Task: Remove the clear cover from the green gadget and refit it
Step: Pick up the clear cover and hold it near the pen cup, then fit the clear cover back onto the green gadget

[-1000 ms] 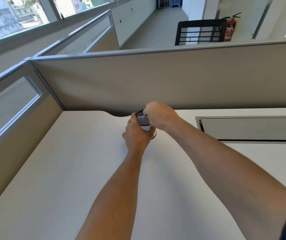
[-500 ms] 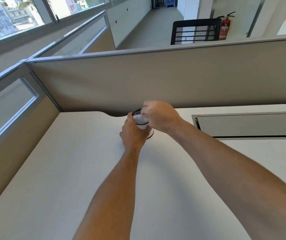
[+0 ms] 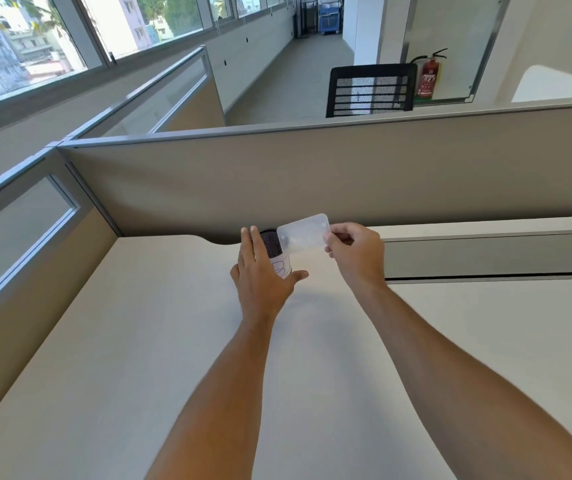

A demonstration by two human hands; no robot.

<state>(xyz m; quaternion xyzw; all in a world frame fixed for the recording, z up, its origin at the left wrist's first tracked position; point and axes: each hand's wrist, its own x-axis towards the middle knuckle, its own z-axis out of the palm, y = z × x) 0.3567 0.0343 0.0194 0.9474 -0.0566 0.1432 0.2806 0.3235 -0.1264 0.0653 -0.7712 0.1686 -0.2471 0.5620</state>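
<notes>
The right hand (image 3: 355, 252) pinches the clear cover (image 3: 303, 233) by its right edge, up in the air — it is off the gadget (image 3: 276, 252) now. The gadget stands on the white desk (image 3: 139, 341), close to the tan wall panel (image 3: 312, 178). It has a dark mesh top. The left hand (image 3: 260, 275) is around it from the left — fingers up straight, thumb touching its lower side, not squeezed tight

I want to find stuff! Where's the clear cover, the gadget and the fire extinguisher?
clear cover (image 3: 303, 233), head view, middle of its flat face
gadget (image 3: 271, 242), head view, dark mesh top
fire extinguisher (image 3: 428, 79), head view, red body
</notes>
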